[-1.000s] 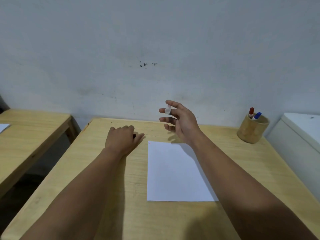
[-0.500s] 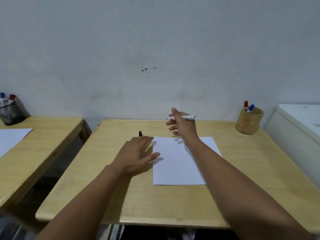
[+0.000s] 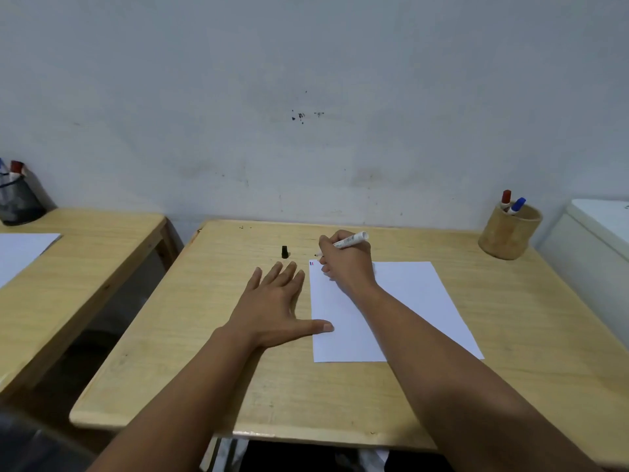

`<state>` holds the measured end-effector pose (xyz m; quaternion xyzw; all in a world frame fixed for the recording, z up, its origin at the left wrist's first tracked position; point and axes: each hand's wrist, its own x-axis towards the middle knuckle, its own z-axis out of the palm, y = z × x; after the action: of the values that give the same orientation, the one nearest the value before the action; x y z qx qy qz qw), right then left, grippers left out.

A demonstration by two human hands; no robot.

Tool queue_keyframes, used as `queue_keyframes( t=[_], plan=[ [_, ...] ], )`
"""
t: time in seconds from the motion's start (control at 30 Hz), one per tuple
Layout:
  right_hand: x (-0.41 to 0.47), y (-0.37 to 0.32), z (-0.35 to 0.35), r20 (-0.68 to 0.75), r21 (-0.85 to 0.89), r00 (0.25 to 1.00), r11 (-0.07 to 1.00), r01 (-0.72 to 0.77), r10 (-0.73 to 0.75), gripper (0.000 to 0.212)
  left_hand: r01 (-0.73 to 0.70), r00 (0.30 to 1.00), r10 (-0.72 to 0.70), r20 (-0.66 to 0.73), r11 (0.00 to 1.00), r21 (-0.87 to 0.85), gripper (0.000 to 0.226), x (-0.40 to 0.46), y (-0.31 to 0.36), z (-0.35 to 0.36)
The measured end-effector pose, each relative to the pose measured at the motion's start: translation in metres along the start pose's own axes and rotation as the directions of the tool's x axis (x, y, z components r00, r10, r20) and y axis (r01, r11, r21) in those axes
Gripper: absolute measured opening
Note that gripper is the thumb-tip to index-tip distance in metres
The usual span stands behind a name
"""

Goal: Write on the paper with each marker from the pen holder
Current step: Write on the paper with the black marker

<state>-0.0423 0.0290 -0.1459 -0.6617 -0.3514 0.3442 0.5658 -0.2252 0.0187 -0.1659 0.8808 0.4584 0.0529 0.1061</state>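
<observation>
A white sheet of paper (image 3: pixel 405 301) lies on the wooden table (image 3: pixel 211 335), with small red and blue marks at its top left corner. My right hand (image 3: pixel 345 264) grips a white marker (image 3: pixel 352 240), its tip just above that corner. My left hand (image 3: pixel 275 301) lies flat and open on the table, thumb resting on the paper's left edge. A black marker cap (image 3: pixel 285 252) stands on the table beyond my left fingers. The wooden pen holder (image 3: pixel 509 236) at the back right holds a red-capped marker (image 3: pixel 506 197) and a blue-capped marker (image 3: pixel 518 205).
A second wooden table (image 3: pixel 78 260) stands to the left with a sheet of paper (image 3: pixel 20 250) and a dark mesh pen cup (image 3: pixel 17 202). A white cabinet (image 3: pixel 599 233) borders the right side. The wall runs close behind the tables.
My right hand has lowered the marker from mid-air to the paper's top left corner. My left hand has let go of the black cap and spread flat by the paper's edge.
</observation>
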Motion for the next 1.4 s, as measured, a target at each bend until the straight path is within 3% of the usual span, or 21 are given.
queue_keyframes(
  t=[0.5,1.07,1.17,1.27,1.4],
  plan=[
    [0.017,0.03,0.003,0.014,-0.056,0.999,0.997,0.045,-0.044,0.031,0.034,0.998,-0.036,0.061,0.999,0.027,0.14,-0.011,-0.001,-0.001],
    [0.018,0.029,0.004,0.036,-0.198,0.995,0.975,0.096,-0.091,0.026,0.029,0.999,-0.029,0.026,1.0,0.01,0.141,-0.012,-0.001,0.0],
    [0.017,0.029,0.003,0.028,-0.161,0.996,0.983,0.088,-0.084,0.027,0.02,0.999,-0.021,0.036,1.0,0.014,0.141,-0.015,0.001,-0.004],
    [0.015,0.027,0.002,0.024,-0.043,0.999,0.998,0.048,-0.047,0.033,0.042,0.998,-0.047,-0.042,0.992,-0.12,0.12,-0.014,0.003,-0.009],
    [0.018,0.019,0.001,0.102,0.034,0.993,0.998,-0.057,0.053,0.04,0.1,0.895,-0.256,-0.365,0.913,-0.395,0.055,0.022,-0.013,-0.012]
  ],
)
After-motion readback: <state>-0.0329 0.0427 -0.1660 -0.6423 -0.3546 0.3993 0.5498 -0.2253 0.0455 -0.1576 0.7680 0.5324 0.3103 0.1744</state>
